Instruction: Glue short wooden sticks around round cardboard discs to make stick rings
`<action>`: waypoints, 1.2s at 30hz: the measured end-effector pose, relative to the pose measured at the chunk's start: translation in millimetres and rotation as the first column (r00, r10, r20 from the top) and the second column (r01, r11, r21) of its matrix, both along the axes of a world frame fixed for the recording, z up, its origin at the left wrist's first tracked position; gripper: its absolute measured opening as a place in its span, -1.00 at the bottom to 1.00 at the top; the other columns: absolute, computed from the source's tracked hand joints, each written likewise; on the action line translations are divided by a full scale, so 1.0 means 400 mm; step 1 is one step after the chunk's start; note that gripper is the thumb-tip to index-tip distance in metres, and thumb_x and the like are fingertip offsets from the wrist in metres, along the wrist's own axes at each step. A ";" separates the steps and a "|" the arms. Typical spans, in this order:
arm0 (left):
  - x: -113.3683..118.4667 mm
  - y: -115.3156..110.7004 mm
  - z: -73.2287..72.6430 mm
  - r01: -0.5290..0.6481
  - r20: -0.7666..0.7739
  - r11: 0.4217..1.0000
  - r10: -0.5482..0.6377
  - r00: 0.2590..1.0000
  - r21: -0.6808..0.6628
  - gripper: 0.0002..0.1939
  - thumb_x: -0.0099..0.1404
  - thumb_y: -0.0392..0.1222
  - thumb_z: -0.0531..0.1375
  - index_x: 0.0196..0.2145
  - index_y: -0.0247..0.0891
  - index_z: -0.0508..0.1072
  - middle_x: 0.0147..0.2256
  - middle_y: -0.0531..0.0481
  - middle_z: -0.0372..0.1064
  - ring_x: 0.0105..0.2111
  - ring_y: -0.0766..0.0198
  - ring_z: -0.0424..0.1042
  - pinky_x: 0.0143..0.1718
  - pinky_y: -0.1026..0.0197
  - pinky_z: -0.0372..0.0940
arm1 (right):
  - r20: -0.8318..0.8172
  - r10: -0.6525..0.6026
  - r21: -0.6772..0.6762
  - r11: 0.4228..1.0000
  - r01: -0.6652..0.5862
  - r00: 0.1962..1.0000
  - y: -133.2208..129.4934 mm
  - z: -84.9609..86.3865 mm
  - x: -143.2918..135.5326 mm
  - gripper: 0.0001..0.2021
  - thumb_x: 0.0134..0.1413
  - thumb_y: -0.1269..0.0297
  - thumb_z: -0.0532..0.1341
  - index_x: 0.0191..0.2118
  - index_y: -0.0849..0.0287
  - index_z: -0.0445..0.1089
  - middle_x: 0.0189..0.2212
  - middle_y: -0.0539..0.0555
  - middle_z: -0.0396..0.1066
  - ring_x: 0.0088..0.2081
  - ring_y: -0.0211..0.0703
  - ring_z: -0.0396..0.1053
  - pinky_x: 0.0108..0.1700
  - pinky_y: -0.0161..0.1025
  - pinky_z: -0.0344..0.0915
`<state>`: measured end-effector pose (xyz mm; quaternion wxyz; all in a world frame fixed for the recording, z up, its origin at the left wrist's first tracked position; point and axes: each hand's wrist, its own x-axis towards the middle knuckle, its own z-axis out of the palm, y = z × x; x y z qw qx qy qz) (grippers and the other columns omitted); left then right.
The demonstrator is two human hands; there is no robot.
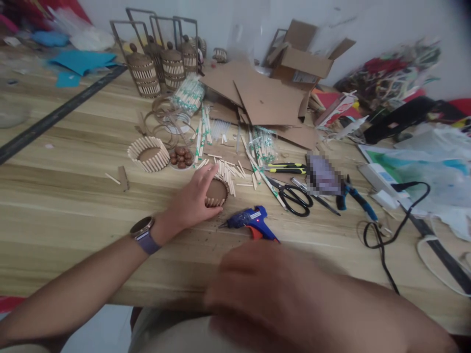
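My left hand, with a watch on the wrist, is wrapped round the left side of a small ring edged with short sticks. Loose wooden sticks lie just behind it. My right hand is smeared by motion near the table's front edge, and its fingers cannot be made out. Between the hands and a little to the right, a blue glue gun lies on its side with its nozzle pointing left. A finished-looking stick ring stands to the left, beside a dish of brown beads.
Black scissors, yellow-black cutters and blue pliers lie to the right, with a black cable beyond. Cardboard sheets, an open box and lantern-like holders stand at the back of the wooden table.
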<state>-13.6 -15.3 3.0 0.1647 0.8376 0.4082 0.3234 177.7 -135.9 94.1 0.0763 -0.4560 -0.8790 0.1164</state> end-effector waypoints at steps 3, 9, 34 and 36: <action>0.002 -0.001 0.000 -0.015 -0.010 1.000 0.015 1.000 -0.002 0.08 0.15 -0.18 0.41 0.41 -0.09 -0.17 0.38 -0.33 -0.03 0.39 -0.22 0.02 0.36 -0.30 0.06 | 0.073 -0.026 -0.008 1.000 0.027 0.997 0.050 0.016 0.084 -0.78 0.33 0.15 0.16 -0.32 0.08 0.45 -0.39 0.09 0.50 -0.39 -0.10 0.47 -0.40 -0.26 0.24; 0.004 0.002 0.002 -0.013 -0.046 1.000 0.012 0.999 -0.008 0.09 0.14 -0.20 0.41 0.41 -0.06 -0.19 0.37 -0.33 0.00 0.37 -0.20 0.09 0.33 -0.27 0.14 | 0.171 -0.252 -0.190 0.940 0.283 0.953 0.098 -0.030 0.212 -0.90 0.14 0.28 0.30 -0.22 0.13 0.46 -0.37 0.09 0.53 -0.40 -0.05 0.48 -0.41 -0.25 0.21; -0.008 0.010 -0.011 0.039 -0.059 0.998 -0.036 0.998 0.043 0.10 0.19 -0.16 0.40 0.43 -0.05 -0.23 0.37 -0.32 0.01 0.37 -0.19 0.08 0.32 -0.28 0.17 | -0.538 -0.516 -0.538 0.819 0.201 0.666 0.167 -0.145 0.182 -0.70 0.04 -0.01 0.30 -0.34 0.15 0.49 -0.52 0.01 0.41 -0.52 -0.22 0.25 -0.50 -0.29 0.21; -0.008 0.010 -0.010 0.040 -0.054 0.998 -0.038 0.998 0.042 0.09 0.19 -0.17 0.40 0.43 -0.04 -0.23 0.37 -0.32 0.01 0.37 -0.18 0.08 0.32 -0.27 0.17 | -0.524 -0.438 -0.460 0.867 0.190 0.731 0.160 -0.146 0.184 -0.73 0.08 0.02 0.27 -0.37 0.15 0.48 -0.50 0.04 0.45 -0.49 -0.18 0.30 -0.45 -0.28 0.27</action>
